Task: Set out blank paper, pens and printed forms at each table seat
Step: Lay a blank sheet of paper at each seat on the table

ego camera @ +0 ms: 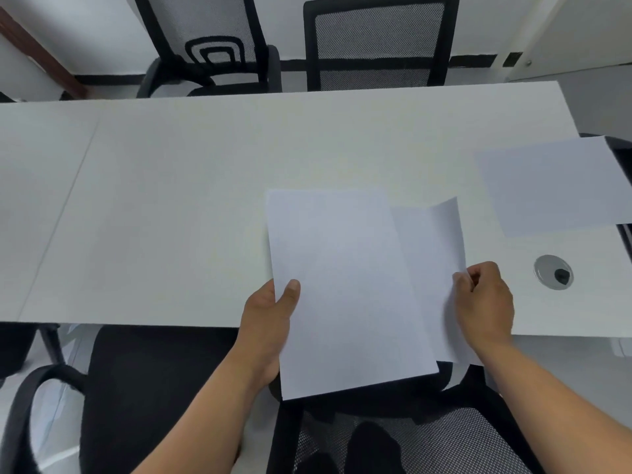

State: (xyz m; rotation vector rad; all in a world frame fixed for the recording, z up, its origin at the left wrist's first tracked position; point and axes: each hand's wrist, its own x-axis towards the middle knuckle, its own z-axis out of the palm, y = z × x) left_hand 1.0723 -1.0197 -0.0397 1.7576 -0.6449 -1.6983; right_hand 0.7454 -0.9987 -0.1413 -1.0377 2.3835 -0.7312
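Head view: I hold blank paper over the table's near edge.

At lower centre, my left hand [270,319] grips the stack of paper [345,289], thumb on top. My right hand [485,302] pinches the edge of one sheet [434,254] peeling rightward. Another sheet [554,186] lies on the white table [171,206] at the frame's right.

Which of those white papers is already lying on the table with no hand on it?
The sheet at the far right, overhanging the table's edge. The stack and the peeled sheet are both held by hands.
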